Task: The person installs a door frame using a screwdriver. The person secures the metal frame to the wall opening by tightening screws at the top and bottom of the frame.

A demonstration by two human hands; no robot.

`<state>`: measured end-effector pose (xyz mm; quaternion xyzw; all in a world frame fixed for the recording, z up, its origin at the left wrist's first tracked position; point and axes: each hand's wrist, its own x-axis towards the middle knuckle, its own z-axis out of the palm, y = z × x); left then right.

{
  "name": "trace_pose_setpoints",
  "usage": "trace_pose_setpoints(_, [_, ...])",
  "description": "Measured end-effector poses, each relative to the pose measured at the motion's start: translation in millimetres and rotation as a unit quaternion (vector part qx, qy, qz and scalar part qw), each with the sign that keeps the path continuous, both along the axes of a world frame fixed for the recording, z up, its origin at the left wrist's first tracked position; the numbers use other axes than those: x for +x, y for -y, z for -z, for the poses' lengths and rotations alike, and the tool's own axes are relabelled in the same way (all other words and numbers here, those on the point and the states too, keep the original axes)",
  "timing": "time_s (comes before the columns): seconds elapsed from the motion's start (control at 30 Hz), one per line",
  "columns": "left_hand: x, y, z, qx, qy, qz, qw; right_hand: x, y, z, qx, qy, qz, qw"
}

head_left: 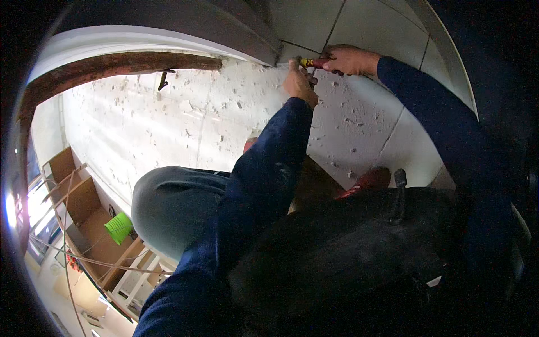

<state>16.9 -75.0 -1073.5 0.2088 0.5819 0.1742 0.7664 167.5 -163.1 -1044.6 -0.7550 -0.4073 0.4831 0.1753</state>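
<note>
Right hand [351, 59] holds screwdriver [312, 63] — lying level, tip leftward.

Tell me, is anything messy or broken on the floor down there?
Yes. Pale crumbs of rubble are scattered across the tiled floor, thickest near the curved edge where the left hand and right hand work with a red-handled tool. The rusty brown bar along that edge looks worn too.
</note>
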Motion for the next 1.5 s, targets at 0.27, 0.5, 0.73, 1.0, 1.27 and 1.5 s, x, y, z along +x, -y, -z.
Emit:
trace_pose_setpoints(0.27, [-22,-28,21,0.029,0.012,0.032,0.999,-35,-4,-23,-0.076,-0.039,-0.039,0.996])
trace_pose_setpoints(0.5, [-27,-24,30,0.075,0.049,-0.001,0.996,-54,0,-18,-0.061,-0.145,0.004,0.988])
trace_pose_setpoints(0.73, [-20,-28,21,0.038,0.04,-0.024,0.998,-53,-1,-18,-0.053,-0.146,0.036,0.987])
trace_pose_setpoints(1.0, [-11,-30,23,-0.012,0.04,-0.044,0.998,-66,10,-20,0.088,0.133,0.031,0.987])
trace_pose_setpoints(1.27, [-17,-29,32,0.019,0.082,-0.026,0.996,-74,10,-21,0.077,0.1,0.03,0.992])
trace_pose_setpoints(1.5, [-17,-24,21,0.022,-0.018,-0.05,0.998,-78,4,-35,-0.014,-0.107,0.064,0.992])
